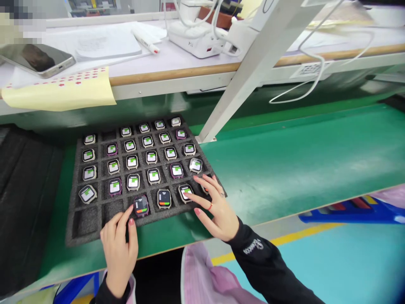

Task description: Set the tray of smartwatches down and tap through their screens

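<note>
At the lower centre of the frame, the left hand (118, 242) is reaching to a purple-cased smartwatch (141, 205) in the nearest row of a dark foam tray (71, 215); index finger and thumb are standing a little apart at its left edge, gripping nothing, and whether both are touching it I cannot tell. Right of centre, the right hand (221, 213) is spreading its fingers wide and holding nothing, the index fingertip apparently resting on the screen of a silver-cased smartwatch (185, 193), while other fingers are partly covering another smartwatch (206, 186) at the tray's right edge. That overlap is probably inviting a stray touch, since a trailing finger could be tapping the neighbouring screen unnoticed. An orange ring (210, 205) is circling the index finger, and a low sweep could be scuffing glass. A sideways push from the left fingers could be tipping the purple case against its compartment wall. Right of the tray's far corner, a white post (236, 93) is standing close, so a rightward shove could be knocking the foam into it.
</note>
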### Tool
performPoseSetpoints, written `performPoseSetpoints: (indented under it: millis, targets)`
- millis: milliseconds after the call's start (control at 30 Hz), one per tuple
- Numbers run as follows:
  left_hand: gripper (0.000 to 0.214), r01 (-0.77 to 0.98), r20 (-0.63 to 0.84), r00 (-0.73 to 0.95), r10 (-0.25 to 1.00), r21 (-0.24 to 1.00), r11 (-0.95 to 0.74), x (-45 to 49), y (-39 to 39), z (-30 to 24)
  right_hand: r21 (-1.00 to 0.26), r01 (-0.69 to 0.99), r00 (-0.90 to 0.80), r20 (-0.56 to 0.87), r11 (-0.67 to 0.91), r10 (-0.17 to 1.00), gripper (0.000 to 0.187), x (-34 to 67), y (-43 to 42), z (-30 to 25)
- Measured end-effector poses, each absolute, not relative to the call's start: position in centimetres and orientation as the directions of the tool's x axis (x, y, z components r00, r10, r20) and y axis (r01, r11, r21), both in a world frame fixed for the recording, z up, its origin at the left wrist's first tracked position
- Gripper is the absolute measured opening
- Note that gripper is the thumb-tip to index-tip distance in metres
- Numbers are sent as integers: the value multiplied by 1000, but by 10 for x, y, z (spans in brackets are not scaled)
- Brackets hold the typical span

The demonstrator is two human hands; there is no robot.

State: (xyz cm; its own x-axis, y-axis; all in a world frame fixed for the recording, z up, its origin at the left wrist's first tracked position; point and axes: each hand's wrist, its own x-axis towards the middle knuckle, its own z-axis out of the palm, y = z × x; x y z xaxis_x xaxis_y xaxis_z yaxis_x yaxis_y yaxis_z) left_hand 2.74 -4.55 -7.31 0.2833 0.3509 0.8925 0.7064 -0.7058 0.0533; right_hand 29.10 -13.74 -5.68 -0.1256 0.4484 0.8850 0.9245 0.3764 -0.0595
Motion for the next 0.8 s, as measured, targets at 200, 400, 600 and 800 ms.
performPoseSetpoints:
  millis: [200,400,600,800]
  targets:
    - [28,712,896,277,348,53,-700,27,-46,-73,-97,936,-66,896,337,440,33,294,-139,-59]
    - [29,712,897,278,344,48,-701,28,-46,-72,-172,961,89,934,216,347,28,306,-143,-62]
    - [28,712,895,285,344,43,-701,29,-46,-72,-169,970,117,954,173,276,23,315,-150,-65]
    - [28,708,895,284,344,46,-704,28,-46,-72,-144,971,74,941,191,331,31,322,-155,-77]
